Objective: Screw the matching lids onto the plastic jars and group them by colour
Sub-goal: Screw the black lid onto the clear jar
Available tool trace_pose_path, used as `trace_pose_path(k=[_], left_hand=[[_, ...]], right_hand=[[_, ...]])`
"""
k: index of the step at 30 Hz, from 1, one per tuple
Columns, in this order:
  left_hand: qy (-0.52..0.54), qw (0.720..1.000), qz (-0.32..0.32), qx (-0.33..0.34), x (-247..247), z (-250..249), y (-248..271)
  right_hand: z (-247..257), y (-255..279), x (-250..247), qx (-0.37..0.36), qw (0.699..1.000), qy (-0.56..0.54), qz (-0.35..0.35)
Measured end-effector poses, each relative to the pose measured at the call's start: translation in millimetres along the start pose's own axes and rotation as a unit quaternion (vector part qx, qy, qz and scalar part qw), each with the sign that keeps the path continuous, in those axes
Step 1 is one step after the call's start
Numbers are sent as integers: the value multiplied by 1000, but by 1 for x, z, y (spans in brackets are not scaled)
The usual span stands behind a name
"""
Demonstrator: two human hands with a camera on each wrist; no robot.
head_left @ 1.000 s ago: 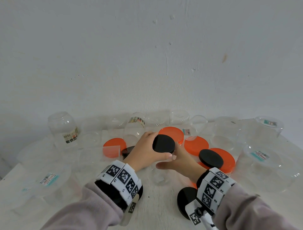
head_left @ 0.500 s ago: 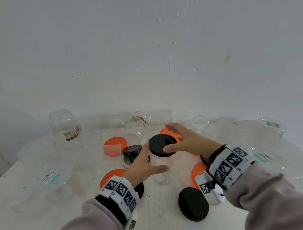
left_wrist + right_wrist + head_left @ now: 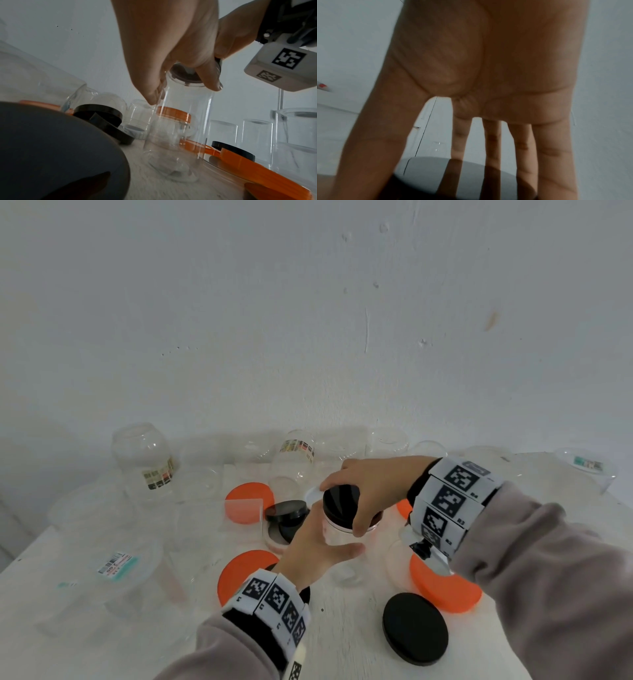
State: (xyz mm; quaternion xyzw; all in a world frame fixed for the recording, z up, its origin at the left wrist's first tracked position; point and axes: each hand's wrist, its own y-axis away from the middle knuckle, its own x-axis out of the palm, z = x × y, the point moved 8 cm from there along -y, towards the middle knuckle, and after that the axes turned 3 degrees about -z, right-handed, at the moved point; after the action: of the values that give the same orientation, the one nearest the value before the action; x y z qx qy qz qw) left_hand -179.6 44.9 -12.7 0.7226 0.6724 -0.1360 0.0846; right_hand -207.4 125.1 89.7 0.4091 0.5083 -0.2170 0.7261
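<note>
A clear plastic jar (image 3: 337, 537) stands upright in the middle of the white table (image 3: 342, 642), with a black lid (image 3: 340, 501) on its mouth. My left hand (image 3: 318, 544) grips the jar's body from the near side, thumb across the front. My right hand (image 3: 364, 496) comes from the right and grips the lid from above, fingers curled round its rim. In the left wrist view the jar (image 3: 180, 128) is seen from below, with the lid (image 3: 185, 75) under my fingers. The right wrist view shows my fingers (image 3: 493, 142) spread over the lid (image 3: 471, 175).
A loose black lid (image 3: 414, 633) and an orange lid (image 3: 445, 592) lie near right; another orange lid (image 3: 245, 571) lies by my left wrist. Two stacked black lids (image 3: 287, 513) sit left of the jar. Several open clear jars (image 3: 147, 460) line the wall and both sides.
A second ago my left hand held the black lid over the jar. The lid now sits on the jar; my left hand moved down to the jar's body and my right hand moved up onto the lid.
</note>
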Motion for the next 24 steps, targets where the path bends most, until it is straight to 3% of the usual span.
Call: trace_pose_path(k=[10, 24], left_hand=[[-17, 1000, 3, 2, -1, -2, -1], [-32, 999, 13, 6, -3, -6, 1]], right_hand=[[1, -1, -6, -29, 999, 6, -20], [1, -1, -8, -3, 997, -1, -74]])
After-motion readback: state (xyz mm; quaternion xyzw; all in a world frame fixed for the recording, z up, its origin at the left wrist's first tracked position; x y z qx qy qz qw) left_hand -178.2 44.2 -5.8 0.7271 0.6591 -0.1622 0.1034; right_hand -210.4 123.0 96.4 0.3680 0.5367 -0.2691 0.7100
